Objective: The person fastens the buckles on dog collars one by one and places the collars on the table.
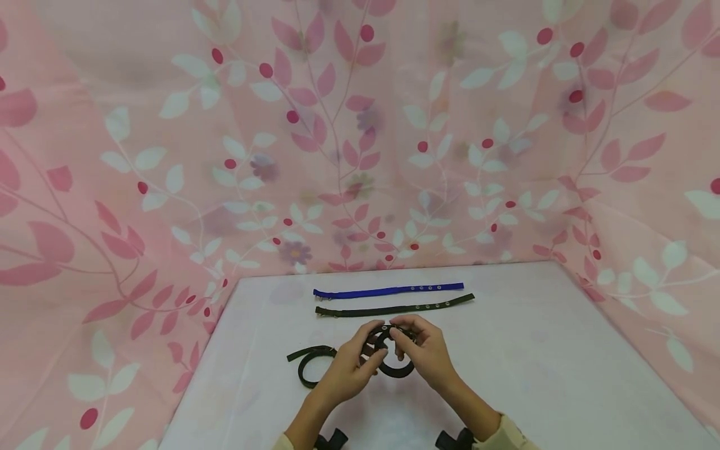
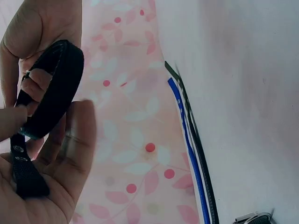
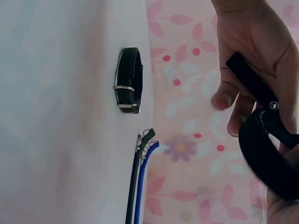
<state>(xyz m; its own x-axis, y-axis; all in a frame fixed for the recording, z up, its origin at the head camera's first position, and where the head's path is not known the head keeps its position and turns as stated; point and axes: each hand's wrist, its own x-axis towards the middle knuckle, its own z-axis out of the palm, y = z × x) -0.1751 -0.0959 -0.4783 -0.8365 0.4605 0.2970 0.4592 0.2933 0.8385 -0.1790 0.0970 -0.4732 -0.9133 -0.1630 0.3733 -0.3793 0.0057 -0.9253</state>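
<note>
Both hands hold a dark collar [image 1: 396, 373] bent into a loop, up over the front middle of the table. My left hand [image 1: 350, 370] has its thumb and fingers round the loop's left side. In the left wrist view the eyelet strap end [image 2: 21, 161] lies against that palm. My right hand [image 1: 432, 357] pinches the loop's upper right with thumb and fingers. A metal eyelet [image 3: 274, 106] shows on the strap in the right wrist view. Fingers partly hide the collar where its ends overlap.
A coiled dark green collar [image 1: 309, 379] with metal fittings sits just left of the left hand. Beyond the hands, a blue collar [image 1: 388, 291] and a dark green collar [image 1: 394, 310] lie straight, side by side. Pink floral cloth [image 1: 349, 156] surrounds the white table [image 1: 534, 350].
</note>
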